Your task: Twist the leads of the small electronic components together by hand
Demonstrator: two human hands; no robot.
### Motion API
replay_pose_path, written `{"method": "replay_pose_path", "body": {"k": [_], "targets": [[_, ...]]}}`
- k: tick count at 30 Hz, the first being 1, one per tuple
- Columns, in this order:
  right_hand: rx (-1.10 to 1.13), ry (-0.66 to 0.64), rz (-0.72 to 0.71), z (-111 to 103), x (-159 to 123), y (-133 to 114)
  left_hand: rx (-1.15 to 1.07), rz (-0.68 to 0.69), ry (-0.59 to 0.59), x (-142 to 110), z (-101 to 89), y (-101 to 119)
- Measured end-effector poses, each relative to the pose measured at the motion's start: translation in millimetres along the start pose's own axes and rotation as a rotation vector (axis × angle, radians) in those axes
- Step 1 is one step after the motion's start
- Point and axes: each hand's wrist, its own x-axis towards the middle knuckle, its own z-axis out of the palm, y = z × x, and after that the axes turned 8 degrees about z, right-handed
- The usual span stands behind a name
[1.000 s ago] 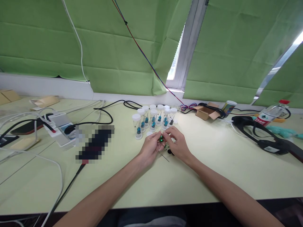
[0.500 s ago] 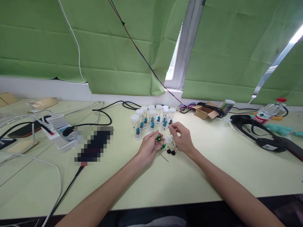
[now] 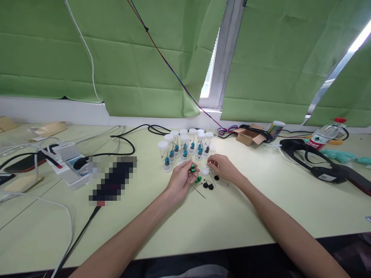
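Observation:
My left hand (image 3: pixel 182 178) is closed around a small shiny green metal part (image 3: pixel 193 168), with a thin pin sticking up from it. Lower and to its right, my right hand (image 3: pixel 223 166) has its fingers bent down together at the tabletop beside a white round cap (image 3: pixel 205 171); whatever its fingertips hold is too small to make out. Between and below the hands lie another green part (image 3: pixel 198 179), several black round pieces (image 3: pixel 211 187) and a thin metal rod (image 3: pixel 198 192). Behind them stand several clear tubes (image 3: pixel 167 158) with white caps and blue parts inside.
A power strip (image 3: pixel 68 164) with cables and a pixelated dark object (image 3: pixel 113 181) are on the left. To the right are an open cardboard box (image 3: pixel 249 136), a black headset-like frame (image 3: pixel 324 173) and a bottle with a red cap (image 3: pixel 326 135). The desk (image 3: pixel 226 227) ends near my body.
My right hand has left the green part and moved right, then down to the tabletop, uncovering the cap and black pieces. My left hand keeps the green part. The view shifts slightly.

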Motion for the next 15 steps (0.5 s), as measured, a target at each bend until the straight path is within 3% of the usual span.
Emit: {"method": "replay_pose_path", "body": {"k": [15], "targets": [[-0.084, -0.143, 0.113, 1.5, -3.2, -0.3, 0.005, 0.004, -0.012, -0.7, -0.8, -2.3]]}}
